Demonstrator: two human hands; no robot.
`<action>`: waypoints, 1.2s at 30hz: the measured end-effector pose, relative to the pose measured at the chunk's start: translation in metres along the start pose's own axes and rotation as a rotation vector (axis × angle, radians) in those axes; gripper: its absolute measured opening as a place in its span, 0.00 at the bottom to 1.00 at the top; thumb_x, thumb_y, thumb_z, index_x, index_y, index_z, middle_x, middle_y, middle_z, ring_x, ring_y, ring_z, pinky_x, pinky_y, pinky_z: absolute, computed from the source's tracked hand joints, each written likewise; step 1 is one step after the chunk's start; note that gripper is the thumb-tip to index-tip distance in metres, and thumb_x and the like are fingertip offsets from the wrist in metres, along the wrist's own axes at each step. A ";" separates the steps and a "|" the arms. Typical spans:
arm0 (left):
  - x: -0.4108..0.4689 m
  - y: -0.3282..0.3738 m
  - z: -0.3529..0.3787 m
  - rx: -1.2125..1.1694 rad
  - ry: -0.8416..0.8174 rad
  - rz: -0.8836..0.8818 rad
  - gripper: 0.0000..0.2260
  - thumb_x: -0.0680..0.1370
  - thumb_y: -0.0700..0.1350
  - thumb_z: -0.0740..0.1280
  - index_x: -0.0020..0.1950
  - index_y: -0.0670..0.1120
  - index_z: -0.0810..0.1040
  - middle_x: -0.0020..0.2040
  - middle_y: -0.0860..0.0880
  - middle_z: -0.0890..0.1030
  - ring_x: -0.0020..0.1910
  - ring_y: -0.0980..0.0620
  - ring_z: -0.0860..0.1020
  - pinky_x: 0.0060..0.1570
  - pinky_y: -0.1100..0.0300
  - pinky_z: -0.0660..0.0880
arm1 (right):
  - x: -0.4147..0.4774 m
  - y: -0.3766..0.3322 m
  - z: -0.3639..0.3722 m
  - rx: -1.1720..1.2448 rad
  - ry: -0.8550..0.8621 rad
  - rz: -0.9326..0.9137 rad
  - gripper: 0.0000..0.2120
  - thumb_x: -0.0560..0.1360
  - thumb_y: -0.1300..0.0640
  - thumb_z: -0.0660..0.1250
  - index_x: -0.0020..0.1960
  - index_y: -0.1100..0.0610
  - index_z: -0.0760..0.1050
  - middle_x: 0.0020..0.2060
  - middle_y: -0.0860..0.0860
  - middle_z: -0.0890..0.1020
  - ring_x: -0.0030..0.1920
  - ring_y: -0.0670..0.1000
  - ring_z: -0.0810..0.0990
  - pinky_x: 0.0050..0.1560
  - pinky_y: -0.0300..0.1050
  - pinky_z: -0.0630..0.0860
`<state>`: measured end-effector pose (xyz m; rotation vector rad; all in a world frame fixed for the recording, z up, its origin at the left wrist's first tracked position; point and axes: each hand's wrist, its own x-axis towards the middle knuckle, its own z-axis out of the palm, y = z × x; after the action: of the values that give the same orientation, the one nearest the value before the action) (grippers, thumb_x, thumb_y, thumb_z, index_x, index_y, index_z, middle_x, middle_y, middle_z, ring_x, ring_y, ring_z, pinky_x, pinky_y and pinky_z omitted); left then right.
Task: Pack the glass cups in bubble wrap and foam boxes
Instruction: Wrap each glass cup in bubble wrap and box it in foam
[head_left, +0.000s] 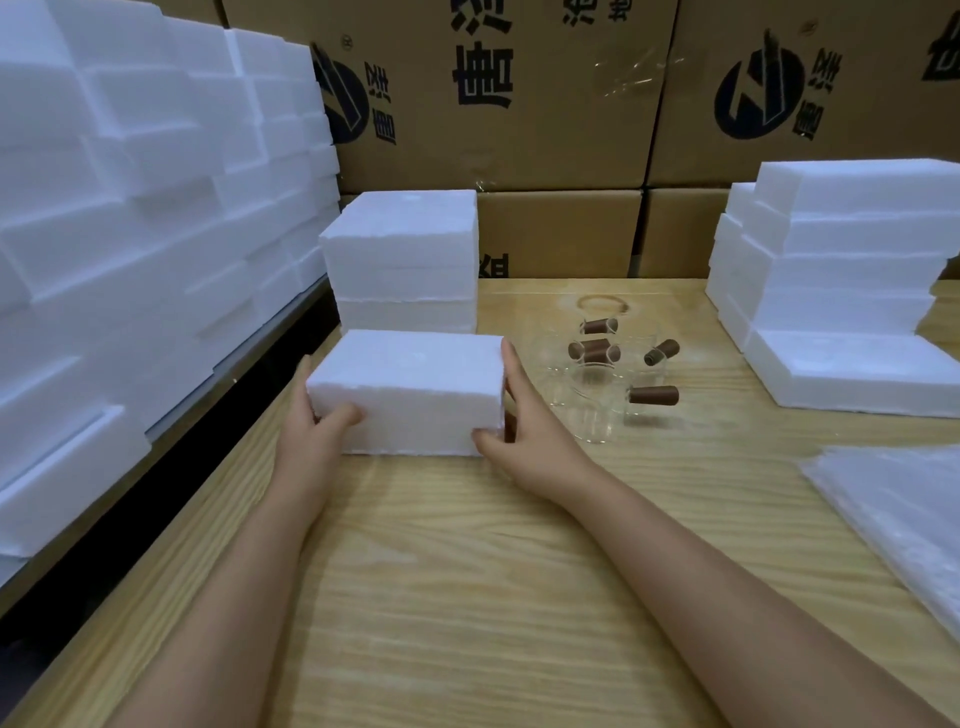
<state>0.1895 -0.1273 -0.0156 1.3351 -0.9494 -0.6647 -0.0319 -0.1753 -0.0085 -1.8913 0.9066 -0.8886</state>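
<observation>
One foam box (410, 387), held at both ends on the tabletop (467, 571).
My left hand (317, 423) curls round its left end and my right hand (511, 436) curls round its right end, so both are clamped on it. I think I should squeeze softly and evenly, so the foam does not crumble or bump the glass cups (597, 379) just beside it on the right. The box is white and blocky with rough edges.

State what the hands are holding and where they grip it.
One white rectangular foam box: left hand grips its near-left corner, right hand its right end.
</observation>
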 end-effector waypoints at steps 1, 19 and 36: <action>0.007 -0.002 -0.001 0.018 0.033 0.008 0.35 0.70 0.44 0.67 0.76 0.56 0.61 0.64 0.59 0.73 0.61 0.57 0.73 0.53 0.62 0.69 | 0.009 0.000 0.004 0.021 0.000 0.001 0.45 0.75 0.58 0.67 0.77 0.42 0.38 0.77 0.43 0.52 0.74 0.48 0.59 0.74 0.56 0.59; 0.061 -0.013 0.012 0.313 0.175 -0.090 0.36 0.79 0.50 0.63 0.80 0.48 0.45 0.70 0.48 0.71 0.68 0.46 0.70 0.65 0.51 0.67 | 0.078 0.006 0.031 0.175 0.104 0.084 0.42 0.77 0.55 0.66 0.78 0.48 0.40 0.77 0.47 0.56 0.76 0.47 0.57 0.75 0.51 0.57; -0.075 0.033 0.121 0.444 0.129 0.682 0.22 0.73 0.38 0.63 0.67 0.40 0.69 0.70 0.42 0.67 0.69 0.54 0.61 0.70 0.69 0.54 | -0.065 -0.010 -0.036 -0.176 0.502 0.016 0.06 0.76 0.62 0.65 0.43 0.56 0.81 0.37 0.46 0.81 0.37 0.42 0.76 0.39 0.33 0.69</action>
<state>0.0443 -0.1193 -0.0003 1.2926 -1.3967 0.1637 -0.0910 -0.1298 -0.0001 -1.8320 1.3306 -1.3443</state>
